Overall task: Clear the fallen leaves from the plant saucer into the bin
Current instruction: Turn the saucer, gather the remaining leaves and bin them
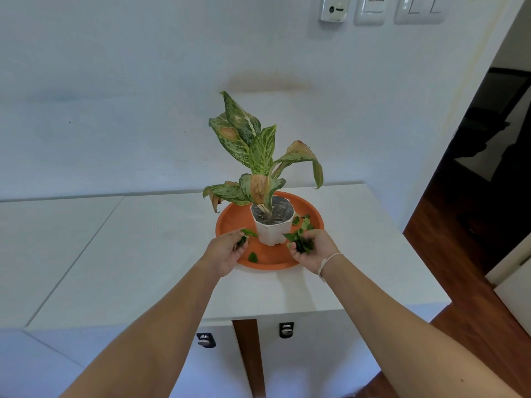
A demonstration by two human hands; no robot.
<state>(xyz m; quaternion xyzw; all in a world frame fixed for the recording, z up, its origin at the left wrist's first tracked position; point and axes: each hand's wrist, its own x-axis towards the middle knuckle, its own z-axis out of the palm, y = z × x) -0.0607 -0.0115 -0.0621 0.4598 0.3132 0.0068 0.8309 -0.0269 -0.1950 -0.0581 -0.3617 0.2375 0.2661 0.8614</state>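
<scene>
Two hands work the gathering step at centre frame, over the orange plant saucer point(230, 222) on the white cabinet top point(138, 254). The right hand point(311, 249) clutches a bunch of leaf scraps; the left hand point(227, 249) pinches a leaf. Loose leaves point(301, 221) lie beside the white pot point(271, 228), one leaf point(253, 257) at the front. Next, I judge: collect these, then find the bin, which is out of view. On the upper-right wall controller point(334, 8), small print is unreadable.

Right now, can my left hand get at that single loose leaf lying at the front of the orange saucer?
Probably yes. The loose leaf lies bare on the orange saucer just beside your left hand, with nothing between them. But that hand already grips leaves, so pinching one more may be awkward.
</scene>
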